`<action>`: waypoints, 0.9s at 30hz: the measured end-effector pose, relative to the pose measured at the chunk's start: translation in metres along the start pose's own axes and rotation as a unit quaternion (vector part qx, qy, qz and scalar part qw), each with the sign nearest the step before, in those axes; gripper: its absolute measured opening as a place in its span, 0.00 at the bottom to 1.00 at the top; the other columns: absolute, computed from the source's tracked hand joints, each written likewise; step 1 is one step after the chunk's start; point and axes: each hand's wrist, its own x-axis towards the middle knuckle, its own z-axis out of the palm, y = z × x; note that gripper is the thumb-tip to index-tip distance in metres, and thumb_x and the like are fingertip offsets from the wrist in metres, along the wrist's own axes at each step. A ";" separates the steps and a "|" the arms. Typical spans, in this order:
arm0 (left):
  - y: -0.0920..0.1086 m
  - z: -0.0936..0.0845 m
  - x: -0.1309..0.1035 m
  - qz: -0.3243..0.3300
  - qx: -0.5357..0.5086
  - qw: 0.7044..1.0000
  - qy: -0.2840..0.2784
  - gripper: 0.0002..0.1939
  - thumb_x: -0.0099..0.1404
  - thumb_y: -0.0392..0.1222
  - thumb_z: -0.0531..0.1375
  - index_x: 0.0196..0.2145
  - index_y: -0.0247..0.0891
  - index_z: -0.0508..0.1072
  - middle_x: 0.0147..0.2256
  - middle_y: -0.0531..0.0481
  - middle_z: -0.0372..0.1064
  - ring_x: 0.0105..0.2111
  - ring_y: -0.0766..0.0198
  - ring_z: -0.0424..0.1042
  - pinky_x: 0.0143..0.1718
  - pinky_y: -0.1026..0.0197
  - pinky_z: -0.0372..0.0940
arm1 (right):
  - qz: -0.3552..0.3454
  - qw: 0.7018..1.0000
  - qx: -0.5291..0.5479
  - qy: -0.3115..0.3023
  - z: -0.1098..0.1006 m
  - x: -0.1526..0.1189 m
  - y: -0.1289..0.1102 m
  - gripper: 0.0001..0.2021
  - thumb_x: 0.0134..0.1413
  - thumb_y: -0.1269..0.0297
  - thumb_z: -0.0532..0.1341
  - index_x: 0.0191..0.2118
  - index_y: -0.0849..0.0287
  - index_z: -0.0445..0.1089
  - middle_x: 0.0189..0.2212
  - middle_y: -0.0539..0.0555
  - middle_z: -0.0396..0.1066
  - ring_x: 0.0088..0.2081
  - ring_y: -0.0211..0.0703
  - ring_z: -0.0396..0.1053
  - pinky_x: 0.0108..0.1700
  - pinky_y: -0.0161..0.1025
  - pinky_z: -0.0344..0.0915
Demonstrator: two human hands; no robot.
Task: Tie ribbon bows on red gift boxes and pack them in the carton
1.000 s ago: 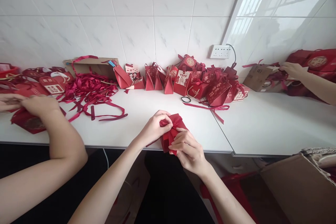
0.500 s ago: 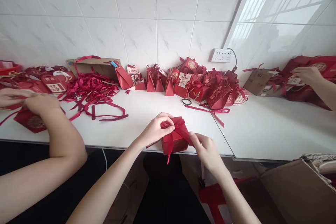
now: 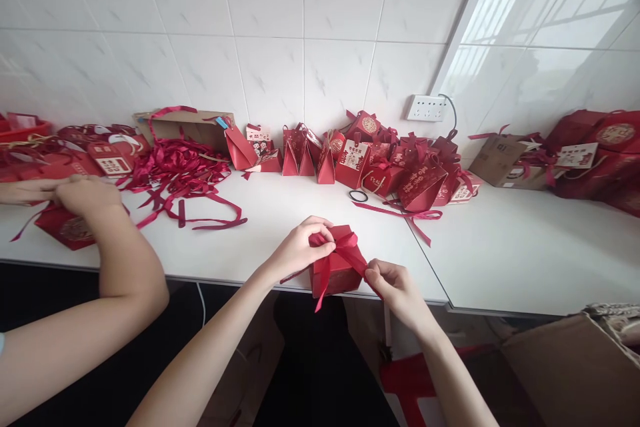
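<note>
A small red gift box [image 3: 345, 278] stands at the front edge of the white table, a red ribbon [image 3: 345, 241] tied in a bow on its top. My left hand [image 3: 305, 244] pinches the ribbon by the knot, on the left of the bow. My right hand [image 3: 398, 288] is closed on a ribbon tail at the box's right, holding it stretched out and down. Another tail hangs over the box front, its end loose.
A heap of red ribbons [image 3: 183, 163] spills from a cardboard box [image 3: 200, 125]. Several red gift boxes [image 3: 423, 187] line the wall, with a black ring [image 3: 359, 196] before them. At left, a co-worker's hands [image 3: 87, 199] work over another red box [image 3: 65, 228].
My right hand has moved slightly right and down, drawing the ribbon tail out. A co-worker's hand at the far right has left the view. My left hand stays at the knot.
</note>
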 end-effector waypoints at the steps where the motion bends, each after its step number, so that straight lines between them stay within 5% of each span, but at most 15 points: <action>1: 0.000 0.000 0.000 0.001 -0.002 1.000 -0.001 0.06 0.57 0.43 0.59 0.28 0.38 0.71 0.49 0.49 0.62 0.35 0.67 0.69 0.43 0.61 0.65 | -0.002 1.000 0.003 -0.005 -0.001 0.001 0.000 0.20 0.52 0.51 0.53 0.19 0.58 0.49 0.19 0.46 0.47 0.23 0.33 0.45 0.25 0.34 0.45; 11: 0.001 0.000 0.000 0.003 0.004 1.000 0.002 0.07 0.57 0.43 0.58 0.28 0.38 0.71 0.49 0.48 0.63 0.34 0.66 0.68 0.44 0.59 0.65 | 0.026 0.997 -0.038 -0.067 -0.015 -0.001 0.000 0.22 0.53 0.46 0.52 0.20 0.59 0.54 0.19 0.46 0.50 0.23 0.34 0.47 0.26 0.34 0.48; 16: 0.000 0.002 0.000 0.007 0.010 1.000 0.006 0.07 0.58 0.44 0.57 0.29 0.38 0.70 0.48 0.48 0.63 0.35 0.65 0.68 0.43 0.59 0.64 | -0.021 0.994 -0.069 0.077 -0.024 0.010 -0.006 0.21 0.56 0.46 0.50 0.26 0.59 0.63 0.26 0.52 0.64 0.32 0.41 0.62 0.36 0.38 0.59; 18: -0.001 0.003 -0.001 0.027 0.042 0.998 0.050 0.07 0.57 0.44 0.58 0.32 0.39 0.69 0.47 0.48 0.63 0.41 0.62 0.68 0.46 0.58 0.63 | -0.041 0.990 -0.093 0.101 -0.023 0.021 -0.010 0.18 0.54 0.47 0.53 0.32 0.59 0.65 0.32 0.54 0.67 0.34 0.42 0.64 0.38 0.39 0.62; 23: 0.003 0.003 -0.006 0.004 0.160 0.959 0.234 0.10 0.59 0.46 0.55 0.36 0.39 0.64 0.40 0.46 0.64 0.45 0.56 0.64 0.47 0.54 0.60 | -0.090 0.983 -0.160 0.029 -0.010 0.048 -0.016 0.17 0.53 0.50 0.56 0.42 0.58 0.67 0.39 0.55 0.67 0.36 0.41 0.65 0.37 0.38 0.64; 27: 0.012 0.003 -0.011 -0.104 0.177 0.958 0.199 0.16 0.61 0.56 0.52 0.29 0.40 0.60 0.29 0.51 0.64 0.31 0.59 0.67 0.33 0.58 0.61 | -0.054 0.990 -0.133 0.010 -0.002 0.057 -0.020 0.17 0.53 0.48 0.55 0.29 0.59 0.64 0.24 0.49 0.63 0.26 0.37 0.60 0.28 0.34 0.59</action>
